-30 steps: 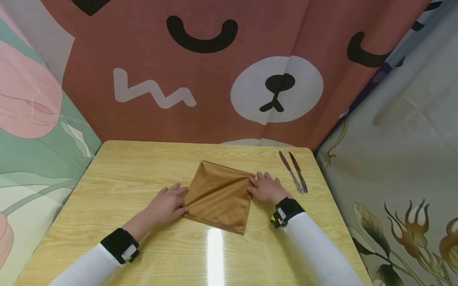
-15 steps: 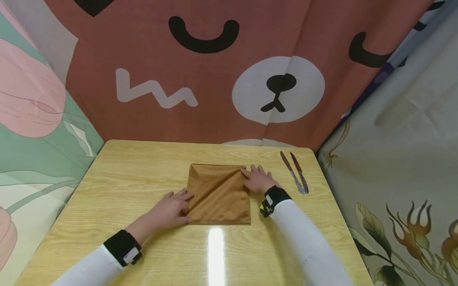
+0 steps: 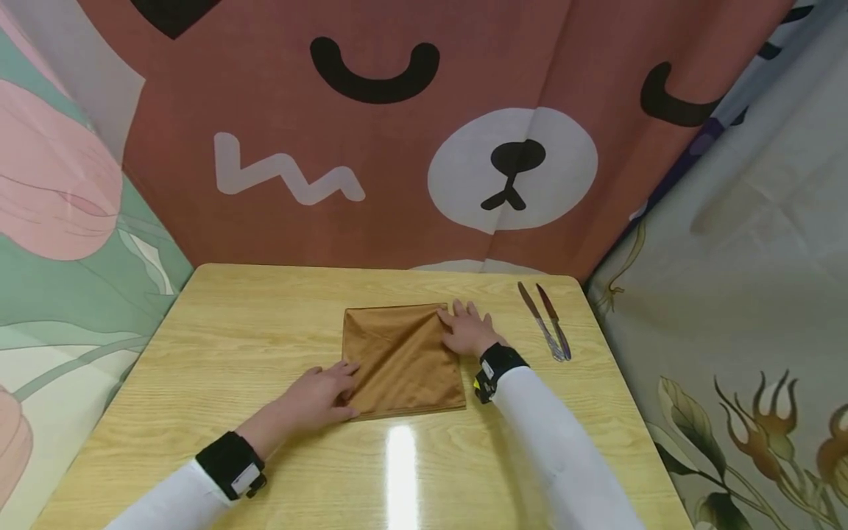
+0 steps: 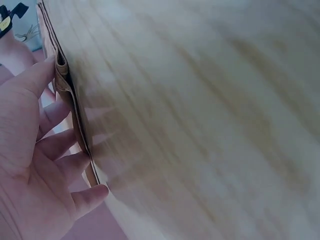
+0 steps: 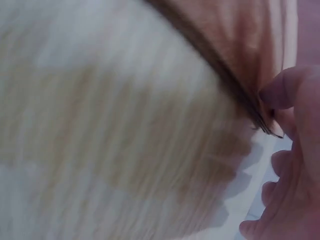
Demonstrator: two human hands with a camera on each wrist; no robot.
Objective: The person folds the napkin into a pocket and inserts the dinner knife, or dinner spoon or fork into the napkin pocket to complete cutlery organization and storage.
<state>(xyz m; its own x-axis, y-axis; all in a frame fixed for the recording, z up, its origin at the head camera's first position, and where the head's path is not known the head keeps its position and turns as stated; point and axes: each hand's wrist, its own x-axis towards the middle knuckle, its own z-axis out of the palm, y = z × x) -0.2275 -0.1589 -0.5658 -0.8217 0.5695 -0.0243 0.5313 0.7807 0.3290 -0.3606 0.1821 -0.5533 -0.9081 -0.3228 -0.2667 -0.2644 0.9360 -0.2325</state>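
A brown folded cloth point(image 3: 404, 361) lies nearly square on the wooden table, with a diagonal crease across its top. At its lower left edge is my left hand point(image 3: 316, 397), fingers stretched out and touching the border. The left wrist view has the thumb of that left hand point(image 4: 35, 150) against the cloth's layered edge point(image 4: 80, 117). My right hand point(image 3: 469, 331) rests at the upper right corner, its fingers spread. Close up in the right wrist view, the thumb of the right hand point(image 5: 305, 135) presses on the corner of the cloth point(image 5: 235, 45).
Two table knives point(image 3: 542, 324) lie side by side at the table's back right. The wooden table point(image 3: 265, 302) ends against a bear-print curtain point(image 3: 397, 221) behind, with a floral curtain point(image 3: 729, 309) on the right.
The cloth has turned counterclockwise and now sits nearly straight. My right hand has moved left and slightly away with its corner; my left hand has stayed at the left edge, shifting slightly.
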